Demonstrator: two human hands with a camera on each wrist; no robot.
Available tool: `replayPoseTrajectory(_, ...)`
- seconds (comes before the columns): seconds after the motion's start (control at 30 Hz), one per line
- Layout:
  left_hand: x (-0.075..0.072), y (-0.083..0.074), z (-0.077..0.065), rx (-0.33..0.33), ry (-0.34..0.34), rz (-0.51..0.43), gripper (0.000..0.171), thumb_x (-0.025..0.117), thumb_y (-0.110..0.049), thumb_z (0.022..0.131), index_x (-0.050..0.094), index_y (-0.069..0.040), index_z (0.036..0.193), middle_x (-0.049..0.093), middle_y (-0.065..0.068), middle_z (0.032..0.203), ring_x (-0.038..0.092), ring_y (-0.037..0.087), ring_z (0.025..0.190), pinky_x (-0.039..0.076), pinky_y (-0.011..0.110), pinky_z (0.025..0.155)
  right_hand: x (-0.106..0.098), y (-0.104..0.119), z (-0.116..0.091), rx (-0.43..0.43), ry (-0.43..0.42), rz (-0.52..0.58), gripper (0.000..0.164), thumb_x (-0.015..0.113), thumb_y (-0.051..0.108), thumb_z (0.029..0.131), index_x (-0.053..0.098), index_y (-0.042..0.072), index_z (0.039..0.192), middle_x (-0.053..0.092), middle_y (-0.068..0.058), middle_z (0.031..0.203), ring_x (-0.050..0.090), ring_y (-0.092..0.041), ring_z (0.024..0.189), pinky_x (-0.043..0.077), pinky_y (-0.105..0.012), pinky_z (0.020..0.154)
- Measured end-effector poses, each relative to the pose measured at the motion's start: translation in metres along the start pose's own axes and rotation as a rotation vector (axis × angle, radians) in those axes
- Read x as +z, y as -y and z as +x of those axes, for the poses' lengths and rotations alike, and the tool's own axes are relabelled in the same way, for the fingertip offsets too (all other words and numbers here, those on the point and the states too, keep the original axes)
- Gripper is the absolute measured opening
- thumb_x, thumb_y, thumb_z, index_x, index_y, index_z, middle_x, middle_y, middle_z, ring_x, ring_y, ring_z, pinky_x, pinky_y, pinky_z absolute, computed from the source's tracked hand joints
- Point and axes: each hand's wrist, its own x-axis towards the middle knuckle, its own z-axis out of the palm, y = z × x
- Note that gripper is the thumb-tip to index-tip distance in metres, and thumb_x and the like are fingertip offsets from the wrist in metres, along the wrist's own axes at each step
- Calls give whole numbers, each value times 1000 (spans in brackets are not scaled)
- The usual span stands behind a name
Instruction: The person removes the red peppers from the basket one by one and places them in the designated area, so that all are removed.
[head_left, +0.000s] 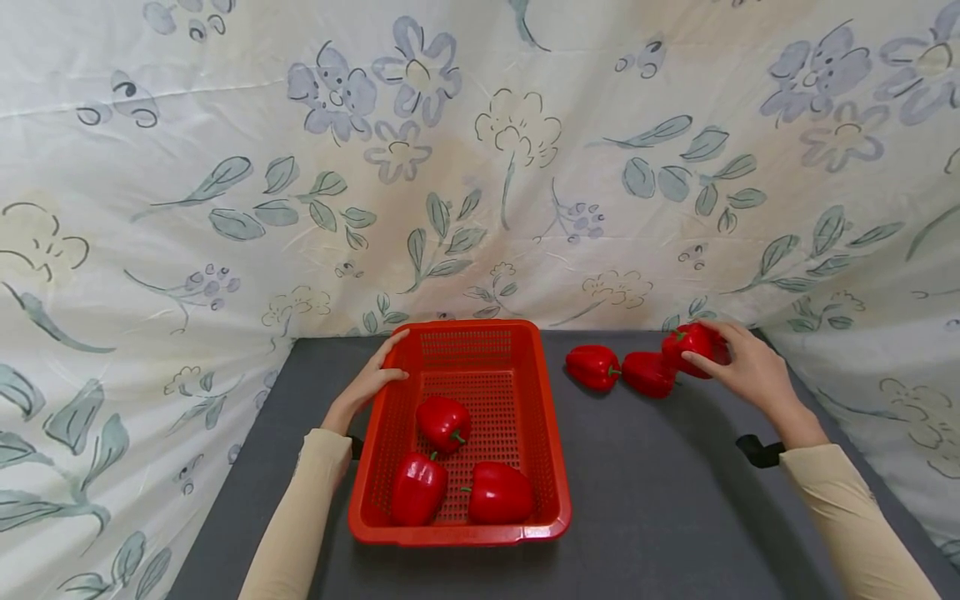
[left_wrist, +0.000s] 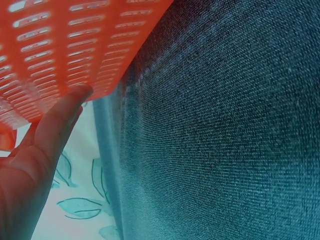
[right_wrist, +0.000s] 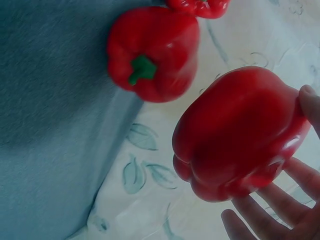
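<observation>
At the right, my right hand (head_left: 756, 371) holds a glossy red bell pepper (head_left: 692, 350) between thumb and fingers, raised above the table. In the right wrist view this bell pepper (right_wrist: 240, 132) is tilted, with the fingers along its lower side. Close by lie two more red peppers, one nearer (head_left: 649, 373) and one farther left (head_left: 592, 367). My left hand (head_left: 366, 385) grips the left rim of an orange-red plastic basket (head_left: 555, 450), its fingers against the slotted outer wall (left_wrist: 80, 50). Inside the basket are three red peppers, including one (head_left: 442, 423) near the middle.
The basket stands on a dark grey cloth-covered table (head_left: 637, 500). A floral curtain (head_left: 480, 167) hangs along the back edge and both sides, close behind the basket and the peppers at right.
</observation>
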Motion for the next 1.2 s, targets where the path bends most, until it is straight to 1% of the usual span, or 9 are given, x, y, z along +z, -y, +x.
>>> replayPoseTrajectory(0.1, 3, -9, -4, -5, 8, 4, 74, 46, 5, 89, 13, -19, 150, 14, 18, 151, 35, 48, 124, 50, 38, 81, 1, -7, 0, 21, 8, -8, 75, 63, 51, 81, 43, 3, 135, 44, -30, 128, 47, -46, 104, 43, -64, 77)
replayPoseTrajectory(0.13, 4, -10, -5, -5, 9, 3, 73, 46, 5, 89, 13, -19, 150, 14, 18, 151, 35, 48, 124, 50, 39, 81, 1, -9, -1, 28, 11, -8, 76, 63, 52, 81, 43, 3, 135, 44, -30, 128, 47, -46, 104, 43, -64, 76)
replayPoseTrajectory(0.33, 4, -10, -4, -10, 8, -6, 72, 46, 4, 89, 14, -20, 150, 16, 18, 150, 36, 48, 124, 49, 45, 84, 4, -23, -3, 40, 10, -24, 74, 63, 49, 81, 43, 1, 134, 45, -31, 123, 47, -46, 99, 44, -63, 73)
replayPoseTrajectory(0.43, 4, -10, -4, -10, 7, -7, 72, 45, 5, 89, 14, -20, 150, 16, 18, 150, 36, 48, 123, 49, 45, 84, 6, -29, -4, 49, 14, -30, 74, 63, 50, 82, 43, 1, 134, 46, -31, 120, 47, -46, 98, 44, -63, 72)
replayPoseTrajectory(0.7, 2, -8, -3, -1, 16, -12, 72, 45, 5, 89, 13, -17, 150, 16, 20, 150, 35, 51, 122, 49, 45, 84, 15, -42, -4, 95, 66, -44, 76, 61, 51, 82, 42, -1, 134, 42, -33, 121, 44, -48, 99, 44, -63, 72)
replayPoseTrajectory(0.87, -1, 0, 1, 5, 25, -29, 73, 44, 7, 89, 12, -19, 150, 16, 20, 150, 35, 51, 123, 48, 46, 85, 21, -50, -5, 89, 101, -54, 76, 61, 51, 82, 42, -2, 133, 42, -34, 120, 44, -48, 99, 44, -62, 71)
replayPoseTrajectory(1.03, -4, 13, 6, 37, 21, -28, 72, 42, 7, 90, 13, -20, 150, 17, 20, 149, 36, 50, 122, 50, 39, 81, 30, -56, -5, 82, 132, -62, 76, 62, 52, 81, 43, -2, 131, 43, -33, 119, 45, -46, 100, 44, -61, 72)
replayPoseTrajectory(1.13, -4, 15, 6, 52, 18, -17, 72, 42, 6, 90, 13, -22, 150, 18, 20, 148, 37, 49, 121, 51, 36, 79, 35, -59, -5, 80, 148, -60, 77, 62, 54, 80, 44, -2, 131, 44, -32, 117, 46, -45, 98, 45, -60, 71)
replayPoseTrajectory(1.2, -4, 16, 6, 50, 10, -14, 71, 44, 4, 90, 16, -24, 149, 21, 19, 148, 39, 48, 120, 51, 36, 79, 37, -60, -5, 80, 162, -59, 78, 61, 56, 80, 44, -2, 130, 45, -32, 117, 46, -45, 97, 44, -61, 71)
